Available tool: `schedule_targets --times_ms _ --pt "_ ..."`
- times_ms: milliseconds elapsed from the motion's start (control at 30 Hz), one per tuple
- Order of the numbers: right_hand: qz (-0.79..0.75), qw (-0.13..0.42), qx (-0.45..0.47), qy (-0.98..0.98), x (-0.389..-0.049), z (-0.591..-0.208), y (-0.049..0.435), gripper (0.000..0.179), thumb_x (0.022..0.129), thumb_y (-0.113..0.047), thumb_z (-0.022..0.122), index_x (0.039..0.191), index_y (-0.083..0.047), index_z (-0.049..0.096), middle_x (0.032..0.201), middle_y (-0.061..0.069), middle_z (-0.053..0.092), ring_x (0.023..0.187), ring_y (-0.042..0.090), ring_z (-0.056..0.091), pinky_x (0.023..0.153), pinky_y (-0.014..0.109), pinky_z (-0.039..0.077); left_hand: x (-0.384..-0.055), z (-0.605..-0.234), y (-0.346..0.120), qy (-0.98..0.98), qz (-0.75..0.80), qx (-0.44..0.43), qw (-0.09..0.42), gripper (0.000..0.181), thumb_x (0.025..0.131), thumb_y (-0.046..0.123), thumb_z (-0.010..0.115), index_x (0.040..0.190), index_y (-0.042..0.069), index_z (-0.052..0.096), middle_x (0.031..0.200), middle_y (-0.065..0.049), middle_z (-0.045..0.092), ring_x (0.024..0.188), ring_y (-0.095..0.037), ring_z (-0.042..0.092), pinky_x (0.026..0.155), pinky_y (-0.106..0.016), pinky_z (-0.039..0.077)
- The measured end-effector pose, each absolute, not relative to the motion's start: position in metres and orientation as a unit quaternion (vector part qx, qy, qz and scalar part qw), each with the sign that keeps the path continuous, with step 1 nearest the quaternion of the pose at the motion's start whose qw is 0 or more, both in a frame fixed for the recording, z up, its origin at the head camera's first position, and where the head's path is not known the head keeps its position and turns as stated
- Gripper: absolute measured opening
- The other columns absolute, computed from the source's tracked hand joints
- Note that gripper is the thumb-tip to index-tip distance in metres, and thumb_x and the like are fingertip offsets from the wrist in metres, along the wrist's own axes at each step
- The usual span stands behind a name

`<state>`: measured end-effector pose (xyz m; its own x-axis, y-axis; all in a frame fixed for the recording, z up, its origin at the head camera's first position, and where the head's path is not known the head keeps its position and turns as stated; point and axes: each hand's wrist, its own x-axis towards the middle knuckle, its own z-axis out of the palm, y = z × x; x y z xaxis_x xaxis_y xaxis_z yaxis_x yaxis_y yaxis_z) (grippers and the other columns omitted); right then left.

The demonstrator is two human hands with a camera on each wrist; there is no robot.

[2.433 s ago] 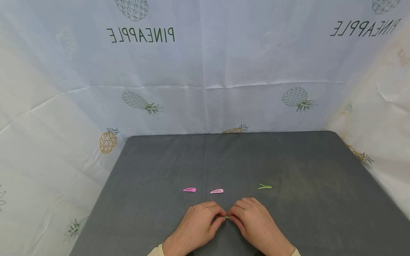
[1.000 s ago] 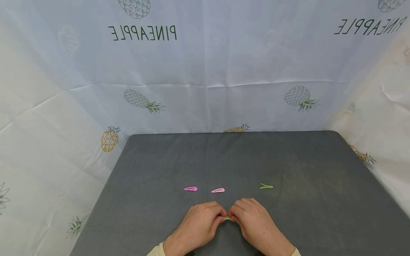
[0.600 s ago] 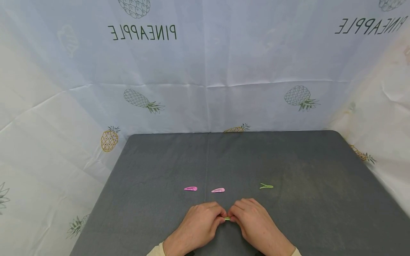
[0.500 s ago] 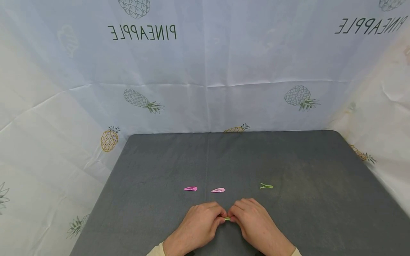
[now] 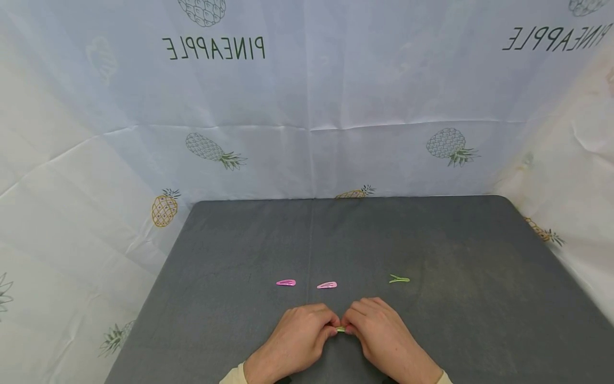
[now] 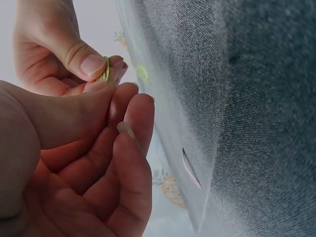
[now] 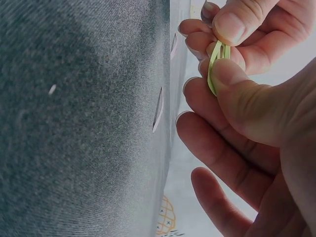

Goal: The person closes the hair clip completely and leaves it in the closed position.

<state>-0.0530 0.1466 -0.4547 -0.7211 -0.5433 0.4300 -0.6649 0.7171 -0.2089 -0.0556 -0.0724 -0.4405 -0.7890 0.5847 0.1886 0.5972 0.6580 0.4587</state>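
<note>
A light green snap hair clip (image 7: pixel 212 79) is held between both hands above the near part of the table. My left hand (image 5: pixel 299 336) pinches one end with thumb and fingers. At the other end, the thumb and index finger of my right hand (image 5: pixel 384 336) pinch it. The fingertips cover much of the clip in the head view. Beyond the hands lie a bright pink snap hair clip (image 5: pixel 286 282) and a pale pink snap hair clip (image 5: pixel 327 285). A second green hair clip (image 5: pixel 400 279), its parts spread apart, lies farther right.
The dark grey cloth-covered table (image 5: pixel 240 240) has rounded far corners. White curtains (image 5: pixel 374 96) with pineapple prints and mirrored lettering hang behind it and along both sides. A tiny white speck (image 7: pixel 52 89) shows on the cloth in the right wrist view.
Both hands keep their pinch on the green hair clip, with a bit more of it showing between the fingertips than at first. The head view has shifted slightly.
</note>
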Motion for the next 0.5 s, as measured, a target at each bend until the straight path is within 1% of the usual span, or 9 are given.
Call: schedule_targets --times_ms 133,367,500 --pt "0.182 0.189 0.342 -0.902 -0.0539 -0.456 0.1469 0.025 0.083 -0.022 0.09 0.082 -0.028 0.065 0.076 -0.02 0.055 0.073 -0.002 0.052 0.084 0.032 0.055 -0.056 -0.44 -0.0727 -0.908 -0.264 -0.326 0.007 0.006 0.099 0.019 0.078 0.099 0.024 0.079 0.092 0.015 0.074 0.08 0.008 0.061 0.072 -0.014 0.051" --pt "0.207 0.188 0.357 -0.891 -0.0547 -0.4568 0.1481 0.027 0.082 -0.019 0.09 0.083 -0.028 0.065 0.077 -0.021 0.056 0.073 -0.005 0.051 0.083 0.029 0.054 -0.0557 -0.4406 -0.0731 -0.905 -0.273 -0.327 0.007 0.007 0.099 0.017 0.077 0.097 0.023 0.079 0.092 0.016 0.074 0.08 0.009 0.061 0.072 -0.013 0.05" --pt "0.217 0.191 0.36 -0.887 -0.055 -0.4578 0.1494 0.024 0.081 -0.022 0.089 0.085 -0.027 0.066 0.079 -0.02 0.058 0.074 -0.005 0.052 0.084 0.029 0.055 -0.0561 -0.4411 -0.0724 -0.903 -0.29 -0.316 -0.004 0.008 0.1 0.017 0.075 0.098 0.022 0.08 0.092 0.016 0.075 0.079 0.01 0.061 0.072 -0.012 0.05"
